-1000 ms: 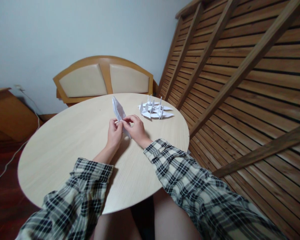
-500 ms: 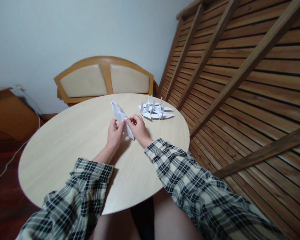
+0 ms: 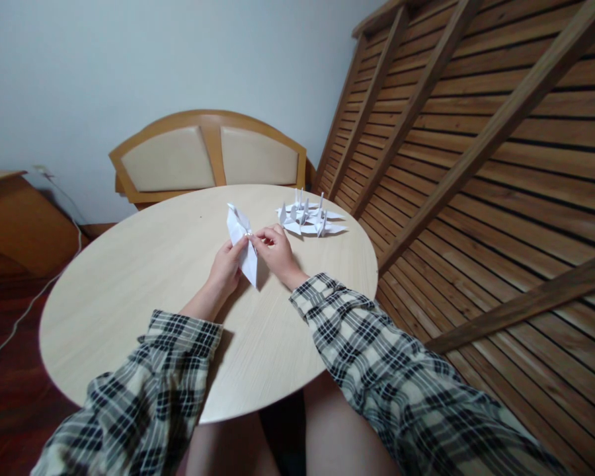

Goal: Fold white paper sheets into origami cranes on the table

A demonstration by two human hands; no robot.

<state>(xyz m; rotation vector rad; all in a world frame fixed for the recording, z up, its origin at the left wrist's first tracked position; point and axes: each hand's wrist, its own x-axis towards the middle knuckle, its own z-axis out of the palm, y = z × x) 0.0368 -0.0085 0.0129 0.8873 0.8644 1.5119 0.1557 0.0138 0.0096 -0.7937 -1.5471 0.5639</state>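
The left hand [image 3: 224,266] pinches a folded white paper [image 3: 249,266] over the bench [image 3: 129,284]; it looks creased but only partly shaped. The right hand [image 3: 279,256] pinches its near-middle edge. Farther right, several paper cranes [image 3: 321,228] stand close together, seemingly finished.

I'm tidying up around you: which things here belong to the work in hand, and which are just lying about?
In the work:
- folded white paper, in left hand and right hand
- round table
- paper cranes on it, probably

Just about:
- pale cable on floor
- headboard
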